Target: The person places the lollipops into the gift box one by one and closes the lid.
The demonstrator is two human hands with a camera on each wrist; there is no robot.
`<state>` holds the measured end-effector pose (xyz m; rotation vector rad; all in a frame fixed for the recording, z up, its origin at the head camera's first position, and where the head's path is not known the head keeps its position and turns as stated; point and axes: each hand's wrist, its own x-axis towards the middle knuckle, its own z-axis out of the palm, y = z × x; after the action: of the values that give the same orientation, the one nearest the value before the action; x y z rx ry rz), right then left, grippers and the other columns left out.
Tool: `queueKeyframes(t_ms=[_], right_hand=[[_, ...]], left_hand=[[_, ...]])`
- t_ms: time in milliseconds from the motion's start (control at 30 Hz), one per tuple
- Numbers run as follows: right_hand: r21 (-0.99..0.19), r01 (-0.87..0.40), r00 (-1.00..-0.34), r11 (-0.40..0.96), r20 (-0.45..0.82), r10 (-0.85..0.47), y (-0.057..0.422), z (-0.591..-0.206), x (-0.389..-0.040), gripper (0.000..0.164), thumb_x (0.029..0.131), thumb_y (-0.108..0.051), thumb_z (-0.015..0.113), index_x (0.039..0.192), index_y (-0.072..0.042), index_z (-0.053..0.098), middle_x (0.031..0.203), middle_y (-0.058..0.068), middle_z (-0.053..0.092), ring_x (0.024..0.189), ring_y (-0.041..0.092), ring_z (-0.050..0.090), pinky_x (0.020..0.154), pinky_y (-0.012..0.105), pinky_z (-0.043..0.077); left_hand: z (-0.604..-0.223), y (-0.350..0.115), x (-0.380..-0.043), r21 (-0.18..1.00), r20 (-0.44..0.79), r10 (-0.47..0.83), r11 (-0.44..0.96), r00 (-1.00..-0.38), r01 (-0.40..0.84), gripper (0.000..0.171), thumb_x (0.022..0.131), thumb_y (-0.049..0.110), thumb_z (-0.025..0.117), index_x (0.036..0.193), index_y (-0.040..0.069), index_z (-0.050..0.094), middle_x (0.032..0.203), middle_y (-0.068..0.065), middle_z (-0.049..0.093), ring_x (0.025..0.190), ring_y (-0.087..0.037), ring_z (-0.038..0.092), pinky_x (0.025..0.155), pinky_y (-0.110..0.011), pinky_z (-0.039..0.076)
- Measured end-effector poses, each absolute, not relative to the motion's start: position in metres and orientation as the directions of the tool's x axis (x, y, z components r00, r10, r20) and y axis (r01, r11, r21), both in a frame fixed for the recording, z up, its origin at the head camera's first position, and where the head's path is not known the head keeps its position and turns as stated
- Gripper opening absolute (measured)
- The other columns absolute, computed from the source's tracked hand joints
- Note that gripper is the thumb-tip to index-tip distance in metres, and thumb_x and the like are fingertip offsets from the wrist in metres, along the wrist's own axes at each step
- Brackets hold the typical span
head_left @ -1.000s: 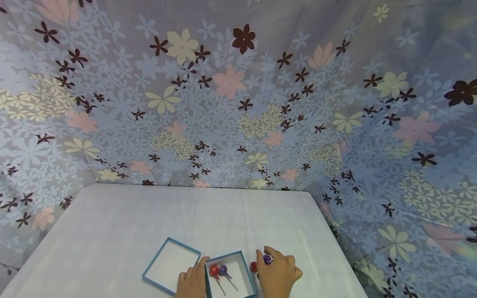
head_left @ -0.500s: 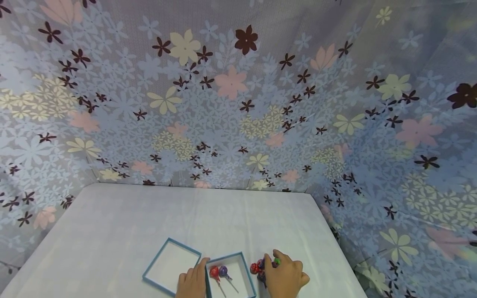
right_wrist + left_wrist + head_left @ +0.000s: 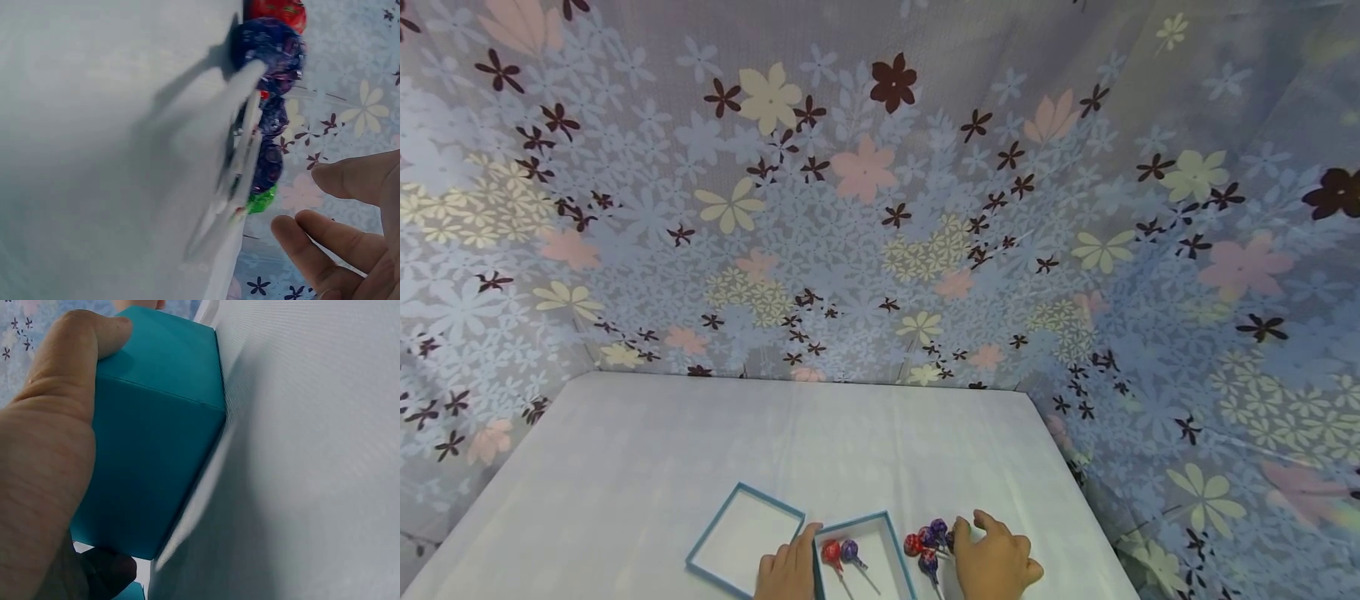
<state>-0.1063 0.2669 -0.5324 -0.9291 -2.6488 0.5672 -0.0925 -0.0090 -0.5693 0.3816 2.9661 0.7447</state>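
Observation:
My left hand (image 3: 787,568) grips the left side of a teal box (image 3: 887,533) with a white inside. In the left wrist view its thumb (image 3: 78,350) lies on one wall of the box and a fingertip shows at the opposite end. Inside lie a red lollipop (image 3: 831,552) and a purple lollipop (image 3: 850,551), sticks toward me. Right of the box is a cluster of red, purple and green wrapped lollipops (image 3: 928,563). My right hand (image 3: 997,565) is beside the cluster, thumb and fingers apart with nothing between them; it partly covers the cluster in the head view.
A box lid (image 3: 741,542) with a teal rim lies inside up, left of the box. Everything rests on a table with a white cloth (image 3: 805,442). Floral fabric (image 3: 865,250) hangs behind and at both sides.
My right hand has moved rightward along the lollipop cluster, uncovering more of it. The green lollipop seen at its fingers half a second ago is now hidden in the head view. My left hand stays put.

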Motion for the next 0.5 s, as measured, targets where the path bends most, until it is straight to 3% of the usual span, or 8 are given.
queueKeyframes(t_ms=[200,500], right_hand=[[-0.447,0.526,-0.755,0.723,0.146,0.639,0.2672,-0.5382,-0.1084,0.036,0.085,-0.029,0.072,0.108,-0.001,0.074,0.102,0.020,0.072,0.093,0.042,0.053,0.083,0.060,0.029],[-0.421,0.559,-0.763,0.714,0.076,0.642,0.2688,-0.5400,-0.1096,0.038,0.085,-0.031,0.071,0.108,-0.001,0.074,0.104,0.021,0.072,0.094,0.042,0.054,0.083,0.060,0.030]], left_hand=[[-0.5722,-0.0093,-0.0902,0.446,0.072,0.252,0.857,-0.965,0.257,0.107,0.070,0.081,0.063,0.141,0.004,0.039,0.125,-0.008,0.057,0.083,-0.018,0.043,0.070,-0.034,0.028],[-0.5678,-0.0096,-0.0937,0.487,-0.052,0.263,0.849,-0.964,0.205,0.115,0.066,0.085,0.064,0.143,0.004,0.036,0.130,-0.011,0.054,0.084,-0.020,0.043,0.070,-0.036,0.028]])
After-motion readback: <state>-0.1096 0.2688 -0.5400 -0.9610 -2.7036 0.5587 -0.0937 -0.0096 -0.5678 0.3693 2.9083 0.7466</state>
